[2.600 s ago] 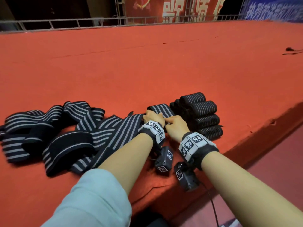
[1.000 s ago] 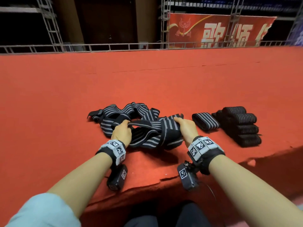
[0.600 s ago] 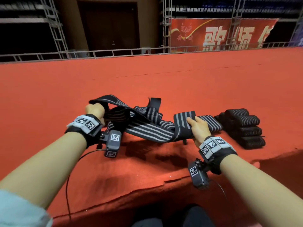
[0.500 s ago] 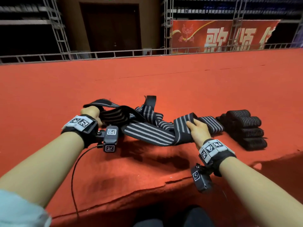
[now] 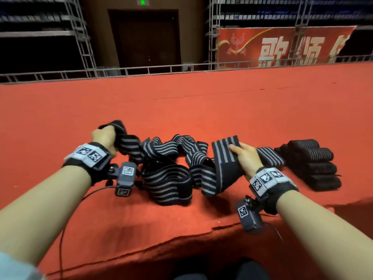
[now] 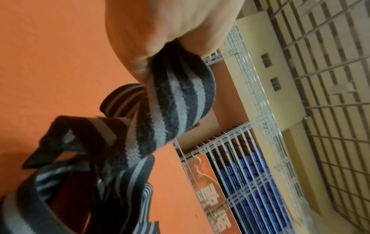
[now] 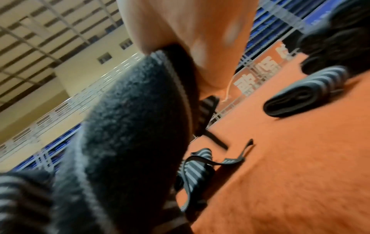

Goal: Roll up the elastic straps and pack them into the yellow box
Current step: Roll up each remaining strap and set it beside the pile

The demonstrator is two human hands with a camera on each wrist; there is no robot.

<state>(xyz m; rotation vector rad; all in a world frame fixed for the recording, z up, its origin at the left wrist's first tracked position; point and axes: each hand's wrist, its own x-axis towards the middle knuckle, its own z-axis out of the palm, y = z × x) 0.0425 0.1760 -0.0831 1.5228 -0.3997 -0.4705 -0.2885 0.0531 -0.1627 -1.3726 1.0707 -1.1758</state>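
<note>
A tangle of black elastic straps with grey stripes (image 5: 167, 164) lies on the red carpeted platform (image 5: 181, 102). My left hand (image 5: 105, 136) grips one strap end at the left, held above the carpet; the left wrist view shows the strap (image 6: 176, 101) bunched in my fist (image 6: 152, 38). My right hand (image 5: 242, 156) holds a wide strap section (image 5: 224, 156) at the right of the tangle, the same strap (image 7: 128, 126) filling the right wrist view. A flat rolled strap (image 5: 268, 156) lies just right of my right hand. No yellow box is in view.
A stack of several rolled straps (image 5: 314, 166) sits at the right, also blurred in the right wrist view as the rolled straps (image 7: 336, 39). The platform's front edge (image 5: 161, 245) runs just below my wrists. A metal railing (image 5: 161, 68) borders the far side.
My hands have drawn apart, the left going left and up with its strap end, the right staying near the rolls. The bunched pile has stretched out between them.
</note>
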